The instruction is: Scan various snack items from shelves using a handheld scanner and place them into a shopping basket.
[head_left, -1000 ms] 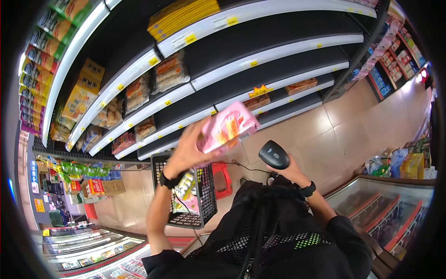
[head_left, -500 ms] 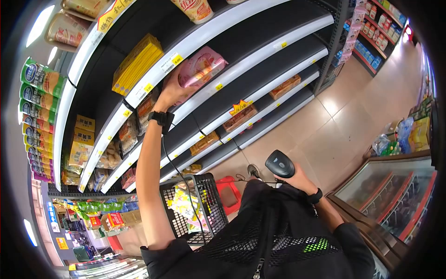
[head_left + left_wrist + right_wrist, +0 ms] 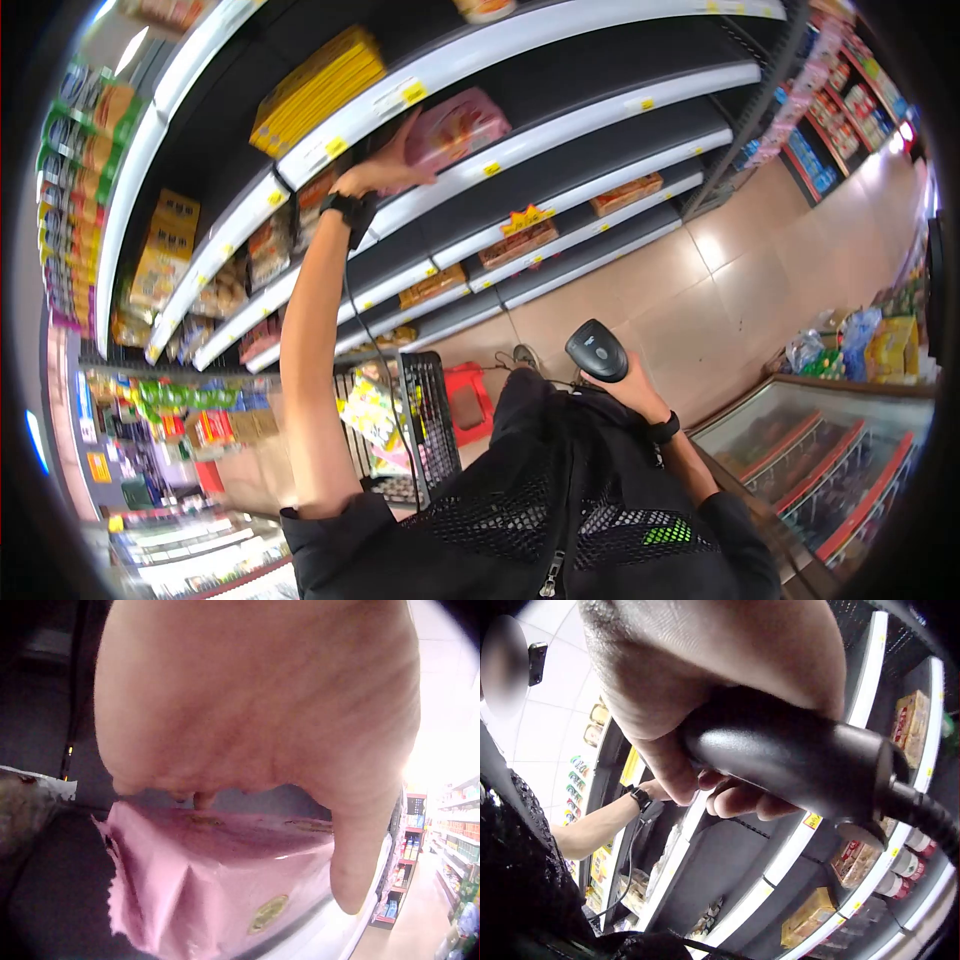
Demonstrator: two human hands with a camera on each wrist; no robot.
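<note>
In the head view, a pink snack package [image 3: 458, 130] lies on a dark shelf just behind its white front edge. My left hand [image 3: 380, 175] is at the package's left end, thumb and fingers spread apart. From the left wrist, the palm [image 3: 255, 697] stands above the pink wrapper [image 3: 195, 877], with a gap between palm and wrapper. The straight thumb [image 3: 354, 862] overlaps its right side, and the other fingers are mostly hidden. Low by the body, my right hand [image 3: 632, 388] grips a black handheld barcode scanner [image 3: 597, 351]; its handle [image 3: 780, 754] and cable [image 3: 922, 814] show from the right wrist.
Yellow boxes [image 3: 318, 92] stand on the shelf above, and bagged food [image 3: 268, 250] lies to the left. Below is a black basket [image 3: 432, 425] with packages inside, beside a red stool [image 3: 467, 400]. A glass-topped freezer [image 3: 790, 460] stands at the right. A cable [image 3: 375, 350] hangs from the left wrist.
The left hand carried the pink package from above the basket up onto the shelf, then its fingers spread from it. The right hand keeps the scanner low, almost unmoved.
</note>
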